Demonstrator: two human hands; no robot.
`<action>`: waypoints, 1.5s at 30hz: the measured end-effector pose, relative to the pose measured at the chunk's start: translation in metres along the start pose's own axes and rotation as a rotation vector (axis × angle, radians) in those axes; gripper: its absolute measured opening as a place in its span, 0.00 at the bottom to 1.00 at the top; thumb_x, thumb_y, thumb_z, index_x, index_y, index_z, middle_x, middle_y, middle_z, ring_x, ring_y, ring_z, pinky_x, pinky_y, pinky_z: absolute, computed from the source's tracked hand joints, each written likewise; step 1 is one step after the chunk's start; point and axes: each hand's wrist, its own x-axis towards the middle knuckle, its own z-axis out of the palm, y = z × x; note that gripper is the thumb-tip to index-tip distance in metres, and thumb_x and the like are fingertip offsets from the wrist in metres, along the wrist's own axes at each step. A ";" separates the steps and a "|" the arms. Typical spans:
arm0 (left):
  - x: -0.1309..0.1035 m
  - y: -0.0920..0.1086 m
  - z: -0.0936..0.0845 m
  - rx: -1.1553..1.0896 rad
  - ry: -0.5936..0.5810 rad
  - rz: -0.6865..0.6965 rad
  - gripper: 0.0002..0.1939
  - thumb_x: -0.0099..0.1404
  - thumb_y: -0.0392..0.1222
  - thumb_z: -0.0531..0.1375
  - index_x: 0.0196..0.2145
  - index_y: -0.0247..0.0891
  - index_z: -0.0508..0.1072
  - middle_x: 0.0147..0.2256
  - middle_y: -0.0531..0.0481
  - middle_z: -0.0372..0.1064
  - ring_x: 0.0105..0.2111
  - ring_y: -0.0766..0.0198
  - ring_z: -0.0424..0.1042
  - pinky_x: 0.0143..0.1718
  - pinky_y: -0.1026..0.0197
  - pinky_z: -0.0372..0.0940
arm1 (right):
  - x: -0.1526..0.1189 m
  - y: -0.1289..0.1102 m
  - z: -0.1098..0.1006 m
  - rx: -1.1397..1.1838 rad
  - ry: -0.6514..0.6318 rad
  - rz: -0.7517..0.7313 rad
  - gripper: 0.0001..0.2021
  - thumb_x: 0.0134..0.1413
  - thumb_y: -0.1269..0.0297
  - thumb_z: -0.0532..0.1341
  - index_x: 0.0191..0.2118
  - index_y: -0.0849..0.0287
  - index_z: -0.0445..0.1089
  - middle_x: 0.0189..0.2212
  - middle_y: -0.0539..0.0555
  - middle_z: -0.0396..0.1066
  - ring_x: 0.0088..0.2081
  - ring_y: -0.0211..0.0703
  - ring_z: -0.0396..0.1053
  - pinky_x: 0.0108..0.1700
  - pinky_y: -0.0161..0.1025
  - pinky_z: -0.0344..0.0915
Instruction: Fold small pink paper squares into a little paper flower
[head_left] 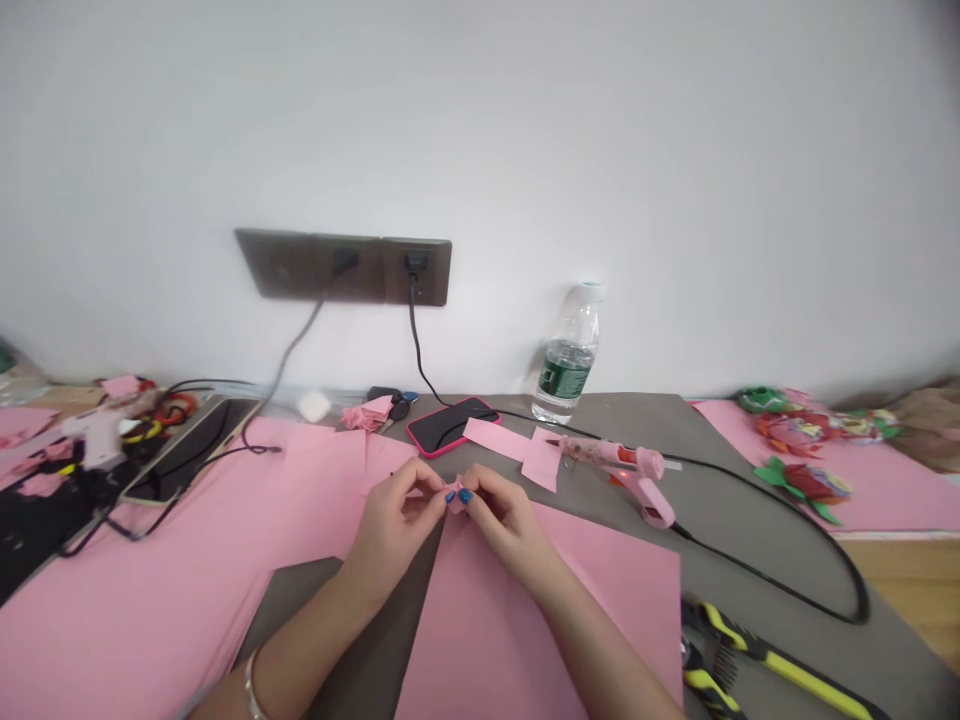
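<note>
Between my two hands is a small crumpled piece of pink paper (pixel 456 503), pinched at the fingertips. My left hand (pixel 405 510) is closed on its left side, thumb against forefinger. From the right, my right hand (pixel 501 512) grips the same piece, also with thumb and forefinger. Both hands are above the top edge of a large pink paper sheet (pixel 540 610). Just beyond them lie pink paper strips (pixel 496 438) and a phone in a pink case (pixel 450 425). To the right, a pink glue gun (pixel 619 460) rests on its side.
Pliers with yellow and black handles (pixel 780 660) lie at lower right, near the glue gun's black cable (pixel 765 575). A water bottle (pixel 568 355) stands by the wall. Paper flowers (pixel 806 485) are at far right. More pink sheets (pixel 172 590) and another phone (pixel 191 450) lie left.
</note>
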 end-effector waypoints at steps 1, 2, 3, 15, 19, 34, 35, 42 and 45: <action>0.000 0.000 0.000 0.040 -0.007 0.020 0.07 0.67 0.41 0.60 0.30 0.40 0.68 0.29 0.54 0.68 0.30 0.65 0.71 0.30 0.66 0.67 | 0.000 0.000 0.000 0.013 0.002 0.003 0.14 0.65 0.61 0.55 0.27 0.58 0.63 0.26 0.50 0.64 0.30 0.40 0.62 0.33 0.36 0.56; -0.001 -0.001 -0.001 0.077 -0.019 0.045 0.07 0.67 0.41 0.59 0.30 0.40 0.68 0.29 0.54 0.68 0.30 0.65 0.71 0.29 0.67 0.67 | 0.000 0.000 0.000 0.025 0.002 0.003 0.14 0.65 0.61 0.55 0.27 0.58 0.63 0.26 0.50 0.65 0.30 0.41 0.63 0.34 0.36 0.57; -0.001 -0.001 -0.002 0.112 -0.030 0.072 0.07 0.68 0.41 0.58 0.31 0.40 0.69 0.30 0.53 0.68 0.31 0.65 0.72 0.29 0.67 0.66 | 0.000 0.000 0.000 0.036 0.001 0.003 0.14 0.65 0.61 0.55 0.26 0.58 0.63 0.26 0.51 0.66 0.31 0.41 0.64 0.34 0.36 0.58; 0.001 -0.009 -0.006 0.194 -0.109 0.221 0.06 0.70 0.39 0.57 0.35 0.40 0.72 0.32 0.51 0.70 0.32 0.64 0.72 0.32 0.65 0.65 | -0.003 0.003 -0.001 0.113 -0.003 0.006 0.10 0.65 0.62 0.55 0.31 0.56 0.62 0.25 0.49 0.65 0.30 0.41 0.63 0.34 0.37 0.58; 0.001 -0.007 -0.007 0.226 -0.146 0.371 0.07 0.71 0.35 0.56 0.39 0.40 0.74 0.33 0.49 0.71 0.33 0.64 0.71 0.35 0.64 0.65 | -0.002 0.001 -0.001 0.164 -0.018 0.045 0.11 0.65 0.63 0.55 0.30 0.57 0.62 0.24 0.48 0.65 0.29 0.40 0.64 0.34 0.36 0.58; 0.008 -0.007 -0.007 -0.283 -0.212 -0.022 0.09 0.65 0.44 0.63 0.31 0.37 0.79 0.32 0.48 0.70 0.33 0.63 0.72 0.34 0.63 0.70 | -0.003 0.005 0.002 0.147 0.026 -0.005 0.13 0.67 0.57 0.54 0.31 0.56 0.59 0.26 0.47 0.60 0.28 0.38 0.58 0.32 0.36 0.55; 0.009 -0.006 -0.007 -0.360 -0.227 -0.096 0.11 0.65 0.46 0.64 0.30 0.37 0.78 0.32 0.49 0.70 0.33 0.64 0.72 0.34 0.63 0.70 | -0.003 0.006 0.002 0.137 0.027 -0.008 0.13 0.68 0.57 0.54 0.31 0.56 0.59 0.27 0.48 0.60 0.28 0.38 0.57 0.31 0.36 0.55; 0.009 -0.003 -0.002 -0.562 -0.191 -0.323 0.15 0.56 0.44 0.72 0.30 0.37 0.69 0.28 0.56 0.70 0.29 0.67 0.74 0.32 0.66 0.69 | -0.005 0.005 0.003 0.130 0.005 0.019 0.15 0.68 0.54 0.54 0.31 0.56 0.59 0.27 0.49 0.61 0.28 0.39 0.58 0.30 0.36 0.56; 0.008 -0.004 -0.001 -0.514 -0.164 -0.325 0.18 0.54 0.46 0.72 0.31 0.38 0.66 0.26 0.57 0.69 0.28 0.66 0.74 0.32 0.65 0.69 | -0.005 0.004 0.004 0.112 0.008 0.010 0.16 0.67 0.54 0.54 0.30 0.56 0.59 0.26 0.49 0.61 0.28 0.39 0.59 0.31 0.36 0.57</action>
